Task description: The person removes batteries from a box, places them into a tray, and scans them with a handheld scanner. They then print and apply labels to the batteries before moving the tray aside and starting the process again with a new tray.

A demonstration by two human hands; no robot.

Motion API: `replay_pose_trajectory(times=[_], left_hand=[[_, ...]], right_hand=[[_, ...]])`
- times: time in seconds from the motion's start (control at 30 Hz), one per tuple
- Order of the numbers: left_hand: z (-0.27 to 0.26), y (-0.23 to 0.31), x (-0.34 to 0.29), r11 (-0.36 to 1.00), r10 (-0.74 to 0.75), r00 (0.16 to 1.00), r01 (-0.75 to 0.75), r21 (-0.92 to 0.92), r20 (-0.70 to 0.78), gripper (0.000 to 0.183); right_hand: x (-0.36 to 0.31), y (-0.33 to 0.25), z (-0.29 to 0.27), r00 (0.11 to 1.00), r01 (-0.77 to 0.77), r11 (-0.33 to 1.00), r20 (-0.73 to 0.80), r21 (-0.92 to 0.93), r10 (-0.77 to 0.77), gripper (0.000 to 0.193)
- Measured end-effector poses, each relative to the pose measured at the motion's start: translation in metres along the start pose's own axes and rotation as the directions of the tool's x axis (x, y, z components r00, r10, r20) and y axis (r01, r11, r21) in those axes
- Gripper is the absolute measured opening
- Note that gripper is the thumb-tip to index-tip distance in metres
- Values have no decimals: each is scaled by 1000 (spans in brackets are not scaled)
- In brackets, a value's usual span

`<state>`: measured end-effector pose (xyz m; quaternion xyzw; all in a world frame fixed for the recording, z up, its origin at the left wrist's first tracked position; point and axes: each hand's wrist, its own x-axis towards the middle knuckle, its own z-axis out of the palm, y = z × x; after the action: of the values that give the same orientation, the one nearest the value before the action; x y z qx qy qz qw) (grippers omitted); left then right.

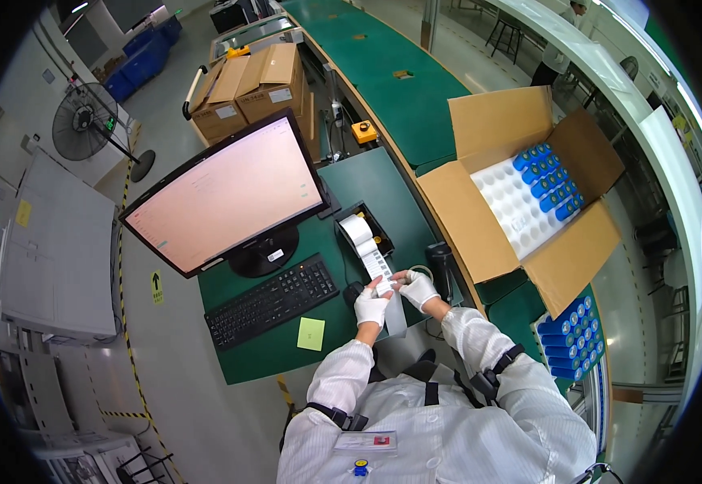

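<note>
A green-topped desk [274,352] stands on a grey floor, its right edge against a long green counter [367,52]. A black monitor [222,194] fills the desk's far left part, with a black keyboard [270,300] in front of it and a yellow note [311,334] by the near edge. Toward the right edge, a white roll [357,230] sits at a black holder [382,235], and its label strip [373,262] runs to the hands at the near edge. The left hand [371,306], in a fingertip-baring white glove, pinches the strip's end; the right hand [418,290], gloved alike, has thumb and finger narrowly together just beside it, whether gripping it I cannot tell. On the counter, an open carton [480,211] holds blue cylinders [546,179] in white foam.
</note>
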<state>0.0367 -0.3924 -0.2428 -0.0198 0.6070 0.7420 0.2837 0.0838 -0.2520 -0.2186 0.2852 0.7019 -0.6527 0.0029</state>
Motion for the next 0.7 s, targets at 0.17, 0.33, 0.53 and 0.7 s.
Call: replay_pose_trajectory(times=[0.17, 0.33, 0.53, 0.7], left_hand=[[-10, -3, 10, 999, -48, 999, 48, -6, -17, 44], [-7, 6, 14, 990, -43, 998, 48, 134, -40, 30], [-20, -10, 25, 927, 62, 995, -30, 374, -75, 23], [-10, 6, 11, 806, 48, 996, 5, 592, -74, 30]], right_hand=[[-5, -13, 1, 998, 49, 986, -29, -159, -54, 20], [-6, -22, -2, 968, 214, 905, -47, -368, -248, 19], [-2, -19, 4, 876, 394, 743, -24, -540, -482, 14], [-16, -14, -2, 812, 423, 645, -49, -636, -581, 12]])
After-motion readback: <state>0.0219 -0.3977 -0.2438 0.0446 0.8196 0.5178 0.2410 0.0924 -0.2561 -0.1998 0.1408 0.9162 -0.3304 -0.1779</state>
